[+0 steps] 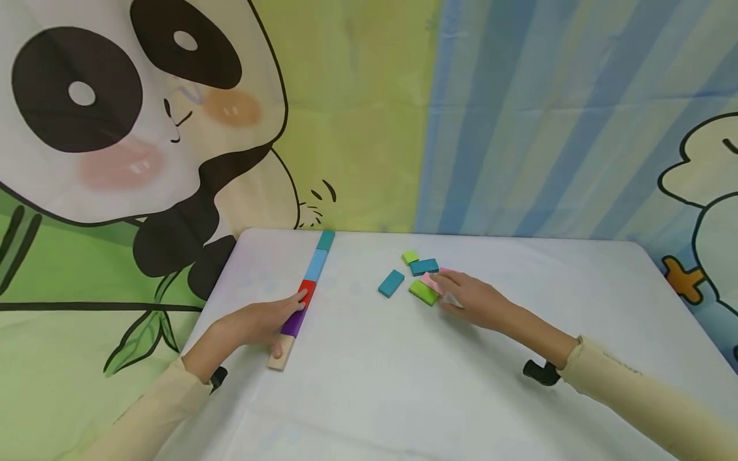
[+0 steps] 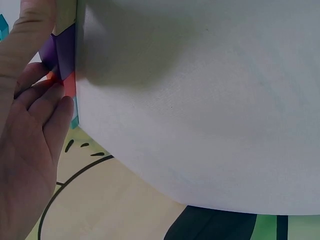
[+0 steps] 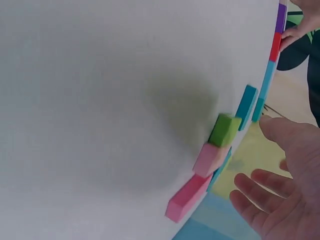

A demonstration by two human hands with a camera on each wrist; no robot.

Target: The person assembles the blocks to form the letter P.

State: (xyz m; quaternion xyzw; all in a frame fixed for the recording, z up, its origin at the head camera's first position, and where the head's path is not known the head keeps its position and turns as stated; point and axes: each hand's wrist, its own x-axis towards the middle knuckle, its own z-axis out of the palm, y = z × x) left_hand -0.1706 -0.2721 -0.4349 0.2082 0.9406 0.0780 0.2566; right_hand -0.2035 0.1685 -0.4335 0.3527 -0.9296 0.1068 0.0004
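**While the left hand lay on the row, the right hand hung wide**

Though it was close to the pink blocks, the right hand showed no grip: in its wrist view thumb and fingers stood apart with nothing visible between them. Whether a fingertip touched one could not be told, since the head view had the hand covering part of them.

The left hand's fingers rested loosely at the red block, its thumb by the wood block; it seemed to steady rather than clasp. Beyond, the row ran through a light blue block to a dark teal block at the table's far edge.

Around the right hand, a green block lay beside the pinks. A blue block and a lime block lay just past them; another blue one sat nearer the row.

The step in hand looked like picking out a loose piece while the row was kept straight. The next move seemed to call for narrowing thumb and fingers on a single pink, its neighbours undisturbed, with the left hand's pressure light.
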